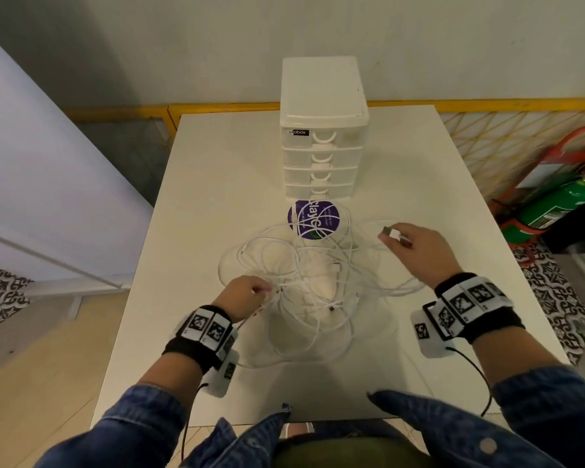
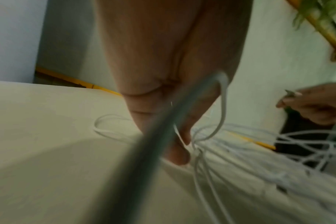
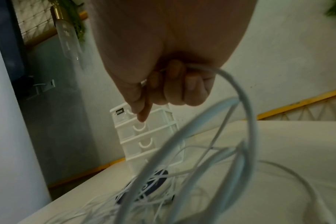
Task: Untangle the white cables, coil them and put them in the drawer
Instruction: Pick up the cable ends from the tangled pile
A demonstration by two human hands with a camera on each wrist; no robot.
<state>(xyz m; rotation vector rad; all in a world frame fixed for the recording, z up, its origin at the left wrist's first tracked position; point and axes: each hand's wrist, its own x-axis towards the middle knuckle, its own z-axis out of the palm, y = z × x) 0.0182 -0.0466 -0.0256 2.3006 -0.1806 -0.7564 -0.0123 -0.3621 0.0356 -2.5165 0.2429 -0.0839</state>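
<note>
A tangle of white cables (image 1: 313,282) lies spread over the middle of the white table (image 1: 190,211). My left hand (image 1: 247,293) pinches a few strands at the tangle's left edge, and a white cable (image 2: 222,106) loops off the left hand (image 2: 175,115) in the left wrist view. My right hand (image 1: 416,246) is raised at the right and holds a USB plug (image 1: 390,234) of one cable between thumb and fingers. In the right wrist view the curled fingers (image 3: 175,84) grip that cable (image 3: 246,106). The white drawer unit (image 1: 322,130) stands at the back, all drawers shut.
A round purple sticker (image 1: 313,219) lies under the cables in front of the drawer unit (image 3: 144,136). A green fire extinguisher (image 1: 554,207) in a red stand sits on the floor to the right. A yellow rail (image 1: 487,104) runs behind the table.
</note>
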